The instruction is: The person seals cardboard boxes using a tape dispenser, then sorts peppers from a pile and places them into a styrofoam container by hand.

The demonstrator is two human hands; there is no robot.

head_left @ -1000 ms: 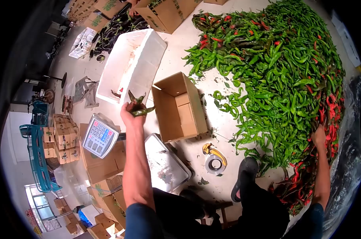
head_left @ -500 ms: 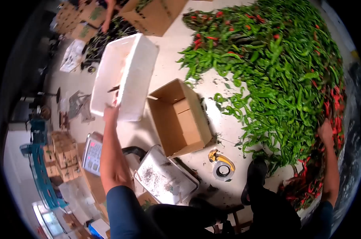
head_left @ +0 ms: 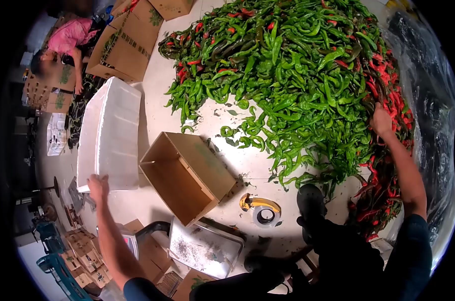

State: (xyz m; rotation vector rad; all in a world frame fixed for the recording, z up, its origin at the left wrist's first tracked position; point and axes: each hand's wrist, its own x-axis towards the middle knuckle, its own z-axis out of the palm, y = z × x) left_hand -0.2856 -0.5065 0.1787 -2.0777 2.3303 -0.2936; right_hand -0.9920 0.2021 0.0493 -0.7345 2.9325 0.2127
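My left hand point(head_left: 98, 188) grips the near end of a white foam box point(head_left: 118, 135), its fingers over the rim. The box stands tilted on its side, its opening facing left, and most of its inside is hidden. At the right edge of a large heap of green chili peppers point(head_left: 287, 105), my right hand point(head_left: 381, 122) reaches in among red chili peppers point(head_left: 388, 75). Its fingers are closed and partly hidden; what they hold, if anything, is unclear. Between my hands, an open cardboard box point(head_left: 207, 168) lies tilted on the floor.
A tape dispenser point(head_left: 262, 209) lies by my shoe point(head_left: 311, 200). A scale with a dirt-covered metal platform point(head_left: 205, 248) stands in front of me. Clear plastic sheeting point(head_left: 418, 75) borders the heap. At the upper left, a person in a pink top point(head_left: 69, 37) bends near cartons point(head_left: 122, 45).
The view has swung, shifting the heap and cardboard box leftward in it. The foam box has turned so less of its inside shows. My left hand is now at its near end.
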